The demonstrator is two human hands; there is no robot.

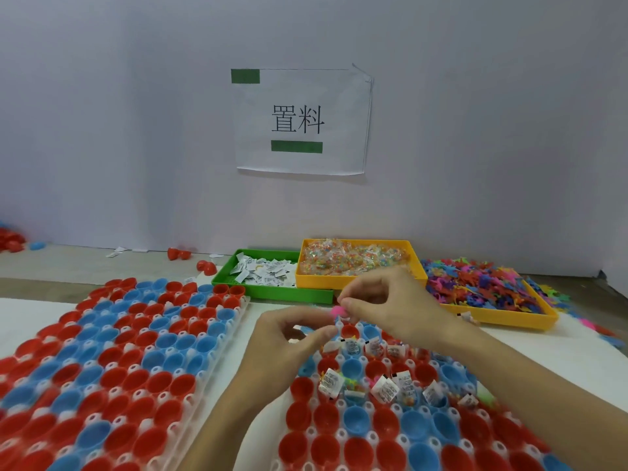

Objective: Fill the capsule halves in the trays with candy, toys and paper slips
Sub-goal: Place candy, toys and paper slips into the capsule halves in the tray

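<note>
Two white trays hold red and blue capsule halves: the left tray with halves that look empty, and the right tray below my hands. Several halves in the right tray's far rows hold paper slips and small toys. My right hand pinches a small pink toy above the tray's far edge. My left hand hovers just beside it with curled fingertips close to the toy; whether they touch it is unclear.
A green bin of paper slips, a yellow bin of wrapped candy and a second yellow bin of coloured toys stand behind the trays. Loose red capsule halves lie near the wall. A paper sign hangs on it.
</note>
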